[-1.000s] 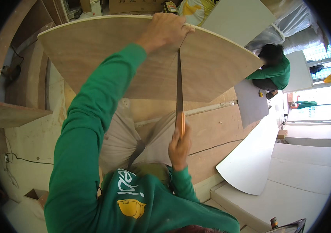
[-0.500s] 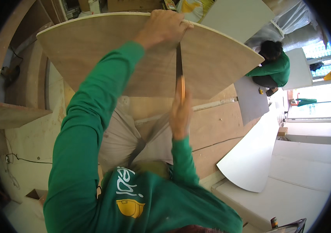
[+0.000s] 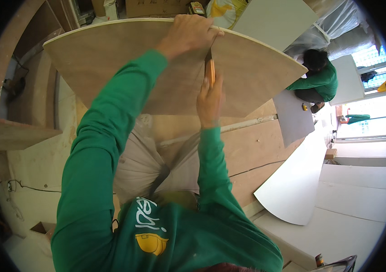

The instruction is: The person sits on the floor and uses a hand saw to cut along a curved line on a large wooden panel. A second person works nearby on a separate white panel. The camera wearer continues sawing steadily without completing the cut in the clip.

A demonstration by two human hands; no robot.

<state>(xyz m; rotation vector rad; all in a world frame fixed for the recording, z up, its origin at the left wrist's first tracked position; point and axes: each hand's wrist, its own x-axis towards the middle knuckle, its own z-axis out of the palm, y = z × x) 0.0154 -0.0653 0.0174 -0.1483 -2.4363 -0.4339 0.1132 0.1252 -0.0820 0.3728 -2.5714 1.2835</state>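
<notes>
A fan-shaped plywood board (image 3: 116, 77) with a curved top edge stands across the upper middle in front of me. My left hand (image 3: 188, 34) is gripping that curved edge, fingers bent over it. A cut runs from the edge beside those fingers down the board. My right hand (image 3: 209, 99), slightly blurred, is closed on the orange handle of a handsaw (image 3: 210, 72); only a short dark part of its blade shows above the handle, at the cut.
A co-worker (image 3: 319, 84) in green crouches at right beside a grey sheet (image 3: 292, 118). A white curved panel (image 3: 288, 186) lies lower right, near white padded surfaces (image 3: 347, 204). Wooden cabinets (image 3: 25, 99) and a cable (image 3: 34, 189) are at left. Boxes (image 3: 152, 9) and wrapped bundles (image 3: 347, 22) lie beyond the board.
My right hand and the saw have moved up along the cut toward the curved edge, so less blade shows. My left hand stays on the edge.
</notes>
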